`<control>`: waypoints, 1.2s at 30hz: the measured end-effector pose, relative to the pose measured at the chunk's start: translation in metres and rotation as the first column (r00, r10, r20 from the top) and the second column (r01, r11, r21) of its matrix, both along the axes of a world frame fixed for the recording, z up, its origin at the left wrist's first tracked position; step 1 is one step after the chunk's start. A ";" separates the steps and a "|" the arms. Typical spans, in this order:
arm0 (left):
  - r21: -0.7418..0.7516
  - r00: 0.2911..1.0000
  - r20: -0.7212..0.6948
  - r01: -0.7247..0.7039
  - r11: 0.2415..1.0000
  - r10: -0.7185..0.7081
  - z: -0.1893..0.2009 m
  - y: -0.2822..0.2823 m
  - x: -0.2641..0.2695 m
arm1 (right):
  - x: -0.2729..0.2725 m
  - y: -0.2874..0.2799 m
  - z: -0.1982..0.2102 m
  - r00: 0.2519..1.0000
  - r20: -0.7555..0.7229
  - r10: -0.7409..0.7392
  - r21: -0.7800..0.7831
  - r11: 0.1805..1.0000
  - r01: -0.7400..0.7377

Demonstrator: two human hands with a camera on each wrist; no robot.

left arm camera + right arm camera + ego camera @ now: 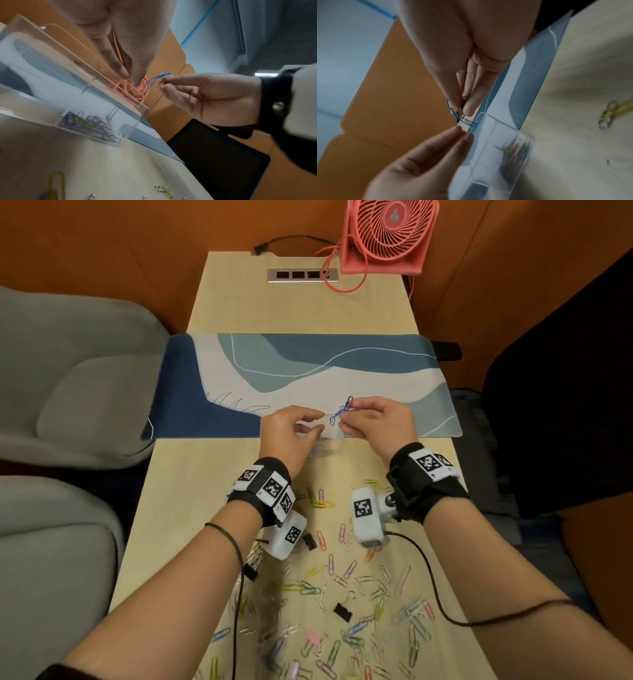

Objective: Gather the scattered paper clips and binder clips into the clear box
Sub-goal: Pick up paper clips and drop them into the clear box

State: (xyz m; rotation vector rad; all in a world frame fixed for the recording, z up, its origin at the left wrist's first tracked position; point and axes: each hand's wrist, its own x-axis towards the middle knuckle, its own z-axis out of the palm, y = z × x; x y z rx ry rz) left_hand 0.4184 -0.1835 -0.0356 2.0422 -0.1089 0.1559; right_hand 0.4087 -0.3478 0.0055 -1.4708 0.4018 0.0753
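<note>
Paper clips [342, 594] of many colours, spread thick over the near part of the counter [178, 508], some hooked into each other. Among them a black binder clip [342, 611], lying flat with the wire arms up. Very light, thin and springy wire, probably slippery on the smooth top; best to pinch at a rounded end or sweep several together against the fingers. Likely to come up in chains when linked. Binder clip heavier and stiff; best to take by the black body or by one wire arm.

Further on, clear box [325, 446], standing on the counter at the near edge of the desk mat [274, 364], mostly hidden under the hands, with only a thin layer of clips at the bottom. Light and hard-walled; may slide if pushed.

Just above the box rim, left hand [291, 433], fingers loosely extended and close together, with nothing seen between them. Right hand [376, 422] beside it, thumb and fingertips clamped on a small tangle of blue clips [342, 412], which hangs over the box edge, not yet released.

Far end: pink fan [390, 234].
</note>
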 end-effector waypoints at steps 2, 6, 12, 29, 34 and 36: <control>0.025 0.998 0.064 -0.004 1.000 0.003 -0.001 0.003 0.000 | 0.008 0.004 -0.009 0.998 0.039 0.059 -0.244 0.969 -0.047; 0.060 0.993 0.106 -0.053 0.997 0.047 -0.004 0.012 -0.006 | 0.020 0.016 -0.019 0.973 0.089 0.212 -0.630 0.769 -0.110; 0.062 0.995 0.073 -0.070 0.996 0.065 -0.001 0.035 -0.046 | 0.015 0.028 -0.015 0.951 0.038 0.308 -0.784 0.599 -0.163; 0.337 0.906 -0.406 0.028 0.941 0.119 -0.018 0.167 -0.371 | -0.370 0.027 -0.019 0.783 -0.451 0.429 -0.532 0.575 -0.622; 0.352 0.870 -0.493 0.228 0.908 -0.028 -0.025 0.167 -0.431 | -0.440 0.043 -0.051 0.804 -0.467 0.368 -0.617 0.516 -0.594; 0.409 0.862 -0.502 0.305 0.860 -0.067 -0.026 0.160 -0.449 | -0.459 0.053 -0.057 0.818 -0.456 0.350 -0.667 0.474 -0.575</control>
